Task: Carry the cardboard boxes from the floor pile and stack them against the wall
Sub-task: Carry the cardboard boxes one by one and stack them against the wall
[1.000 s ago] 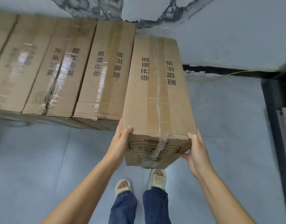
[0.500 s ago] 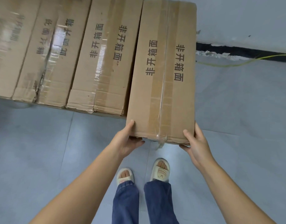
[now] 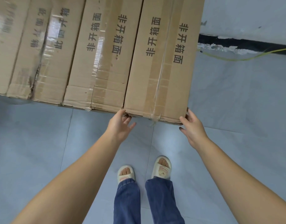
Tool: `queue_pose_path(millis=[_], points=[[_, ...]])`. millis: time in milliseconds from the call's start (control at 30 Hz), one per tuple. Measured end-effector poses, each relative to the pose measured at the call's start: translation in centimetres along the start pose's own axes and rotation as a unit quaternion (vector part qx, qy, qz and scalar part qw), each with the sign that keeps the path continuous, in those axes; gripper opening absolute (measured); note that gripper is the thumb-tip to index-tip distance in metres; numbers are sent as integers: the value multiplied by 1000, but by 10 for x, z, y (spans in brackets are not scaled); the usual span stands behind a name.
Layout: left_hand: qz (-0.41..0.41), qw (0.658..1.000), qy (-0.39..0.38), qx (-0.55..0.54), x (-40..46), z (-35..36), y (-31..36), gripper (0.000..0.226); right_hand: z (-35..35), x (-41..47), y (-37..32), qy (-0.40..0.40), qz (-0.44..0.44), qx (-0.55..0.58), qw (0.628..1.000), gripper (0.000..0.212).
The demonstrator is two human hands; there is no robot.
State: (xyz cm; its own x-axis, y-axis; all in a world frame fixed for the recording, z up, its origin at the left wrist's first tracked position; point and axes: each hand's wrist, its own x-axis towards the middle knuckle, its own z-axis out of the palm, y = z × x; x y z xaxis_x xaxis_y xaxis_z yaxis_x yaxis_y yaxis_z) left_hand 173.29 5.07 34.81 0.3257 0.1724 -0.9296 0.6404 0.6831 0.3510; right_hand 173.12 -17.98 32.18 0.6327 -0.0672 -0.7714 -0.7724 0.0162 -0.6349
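From the head camera, a long cardboard box (image 3: 161, 62) lies flat at the right end of a row of boxes (image 3: 58, 50), side by side and touching the next one. Its far end points toward the wall (image 3: 252, 18).

The left hand (image 3: 120, 125) is at the near left corner of the box, fingers loose and spread, tips touching the edge. The right hand (image 3: 193, 128) is at the near right corner, fingers straight, touching the box's side.

Below are two feet in pale slippers (image 3: 161, 167) and blue jeans (image 3: 147, 201) on the gray floor (image 3: 42, 151). A yellow cord (image 3: 245, 56) runs by the wall.
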Motion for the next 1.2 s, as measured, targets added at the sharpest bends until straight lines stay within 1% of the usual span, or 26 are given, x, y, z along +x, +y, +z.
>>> queue_pose_path(millis=[33,67,100,167,233,333,400,467,567,600,667,733,800,900,967,1100,1167,1200], points=[[14,998,8,54,-8,-3,0,36,-4,-6,-2,5,13,-17,1000,50],[37,991,12,125,-19,-6,2,36,-7,-14,-6,10,22,-40,999,58],[70,975,10,209,-32,-11,5,43,-10,-26,-11,13,20,-63,998,62],[150,927,-8,344,-64,-22,13,52,-17,-58,-25,20,-13,-93,995,60],[221,882,-34,415,-103,-34,24,51,-27,-100,-39,22,-62,-119,991,55],[312,818,-74,478,-173,-52,42,44,-45,-179,-60,29,-130,-166,977,51],[354,786,-117,493,-224,-67,46,43,-56,-240,-65,40,-164,-171,971,51],[391,747,-161,513,-272,-81,50,48,-62,-300,-67,57,-204,-162,964,49],[436,689,-220,535,-331,-104,54,50,-60,-390,-55,100,-254,-127,954,52],[447,678,-238,533,-346,-109,53,49,-57,-415,-50,113,-263,-116,951,53],[456,676,-269,513,-368,-119,53,46,-53,-451,-38,140,-277,-92,946,54],[458,674,-310,490,-395,-134,49,49,-45,-495,-12,182,-277,-39,943,52],[463,671,-335,473,-415,-149,43,51,-35,-536,19,235,-273,26,933,50],[453,667,-366,464,-435,-164,27,50,-19,-590,72,345,-266,128,891,46],[436,656,-390,477,-446,-170,11,49,-7,-621,109,411,-250,182,857,43],[408,615,-441,511,-467,-179,-26,48,14,-670,174,495,-221,258,800,40],[401,581,-467,533,-477,-181,-47,48,19,-691,199,529,-210,288,770,40],[399,557,-481,546,-483,-181,-60,49,20,-702,210,547,-206,300,754,40]])
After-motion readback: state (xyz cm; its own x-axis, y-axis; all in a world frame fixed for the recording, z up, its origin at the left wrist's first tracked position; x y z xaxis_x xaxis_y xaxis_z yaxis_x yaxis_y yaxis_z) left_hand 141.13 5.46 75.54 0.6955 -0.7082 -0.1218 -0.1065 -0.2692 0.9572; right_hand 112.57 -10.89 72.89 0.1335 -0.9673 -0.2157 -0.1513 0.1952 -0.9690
